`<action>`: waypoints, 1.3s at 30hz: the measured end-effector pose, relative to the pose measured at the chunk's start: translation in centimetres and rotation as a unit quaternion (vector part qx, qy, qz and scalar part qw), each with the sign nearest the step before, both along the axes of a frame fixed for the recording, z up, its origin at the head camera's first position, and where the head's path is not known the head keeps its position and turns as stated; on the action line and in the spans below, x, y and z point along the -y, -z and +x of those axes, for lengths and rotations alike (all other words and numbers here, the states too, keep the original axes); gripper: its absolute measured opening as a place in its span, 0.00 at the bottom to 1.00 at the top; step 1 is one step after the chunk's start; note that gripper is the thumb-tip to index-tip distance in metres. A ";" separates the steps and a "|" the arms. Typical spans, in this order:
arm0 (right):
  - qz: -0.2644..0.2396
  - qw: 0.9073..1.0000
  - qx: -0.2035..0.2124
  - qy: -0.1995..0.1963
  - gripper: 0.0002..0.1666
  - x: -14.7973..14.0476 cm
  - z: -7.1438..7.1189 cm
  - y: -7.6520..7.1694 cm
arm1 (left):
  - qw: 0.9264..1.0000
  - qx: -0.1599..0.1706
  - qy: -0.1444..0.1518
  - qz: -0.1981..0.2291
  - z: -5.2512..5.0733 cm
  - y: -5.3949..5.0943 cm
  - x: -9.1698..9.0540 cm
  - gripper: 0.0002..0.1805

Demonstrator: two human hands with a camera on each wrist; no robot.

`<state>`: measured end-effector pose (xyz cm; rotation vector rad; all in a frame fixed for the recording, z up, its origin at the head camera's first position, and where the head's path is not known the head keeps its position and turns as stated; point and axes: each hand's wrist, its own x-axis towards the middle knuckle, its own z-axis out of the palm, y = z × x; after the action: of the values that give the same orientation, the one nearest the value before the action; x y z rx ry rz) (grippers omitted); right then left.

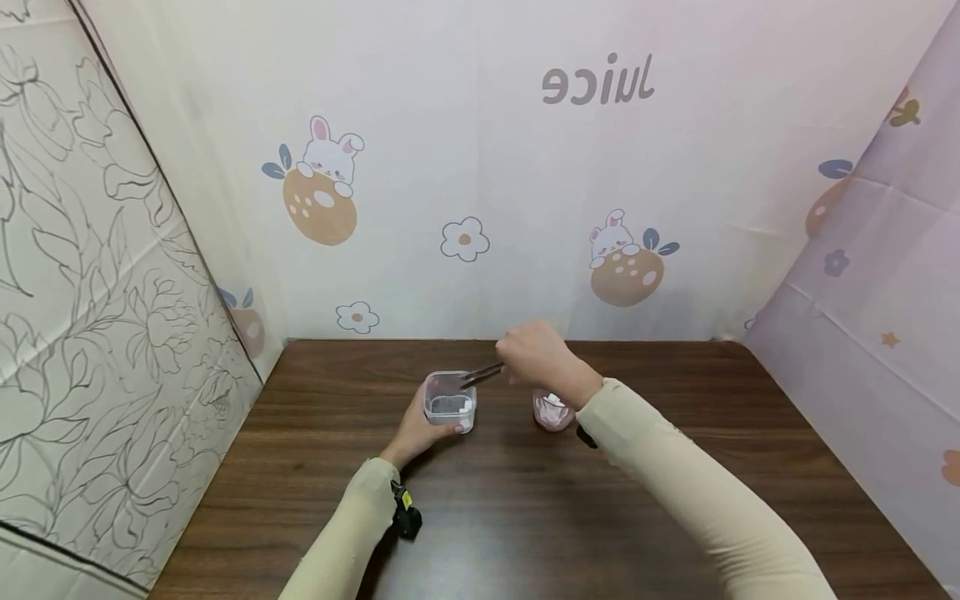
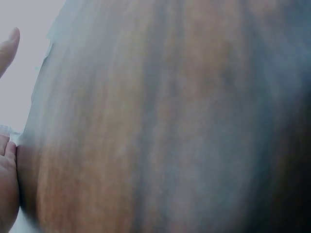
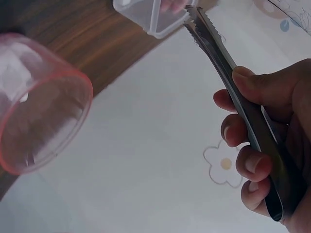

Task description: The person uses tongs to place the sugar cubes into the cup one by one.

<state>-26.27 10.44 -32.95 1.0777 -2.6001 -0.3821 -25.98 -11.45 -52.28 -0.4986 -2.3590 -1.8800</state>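
Note:
In the head view my left hand (image 1: 420, 429) is curled round the near left side of a clear square container (image 1: 450, 400), with small white pieces (image 1: 466, 407) at its right side. My right hand (image 1: 536, 357) grips metal tongs (image 1: 483, 375), whose tips reach over the container's right rim. Below that hand stands a pink transparent cup (image 1: 553, 412) holding white pieces. In the right wrist view the fingers of my right hand (image 3: 272, 126) wrap the tongs (image 3: 243, 107); the serrated tips are close together, and I see nothing between them. The pink cup (image 3: 68, 97) shows at left.
The brown wooden table (image 1: 480, 517) runs back to a patterned cloth (image 1: 465, 167). A black wrist device (image 1: 407, 515) sits on the left sleeve. The left wrist view shows mostly blurred wood grain (image 2: 146, 121).

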 end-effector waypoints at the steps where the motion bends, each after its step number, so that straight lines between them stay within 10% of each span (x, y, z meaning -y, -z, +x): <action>1: 0.000 1.000 0.000 -0.002 0.22 0.2 -0.1 0.2 | 1.000 -0.003 0.000 0.000 0.1 -0.1 0.0 0.54; 5: -0.003 1.000 -0.007 -0.012 0.23 0.8 -0.3 0.8 | 1.000 -0.008 0.001 0.014 0.7 -1.5 -0.1 0.52; 17: 0.034 0.999 -0.003 -0.009 0.15 2.4 -0.8 2.5 | 1.000 0.011 -0.021 -0.015 -1.3 1.8 0.2 0.57; 39: 0.111 0.990 0.060 0.057 0.16 4.8 -1.2 3.4 | 1.000 -0.006 -0.006 0.009 -1.0 1.8 0.1 0.56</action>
<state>-27.51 5.60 -36.39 1.0537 -2.7855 -0.6657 -27.00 -11.54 -54.10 -0.4908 -2.3310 -1.8849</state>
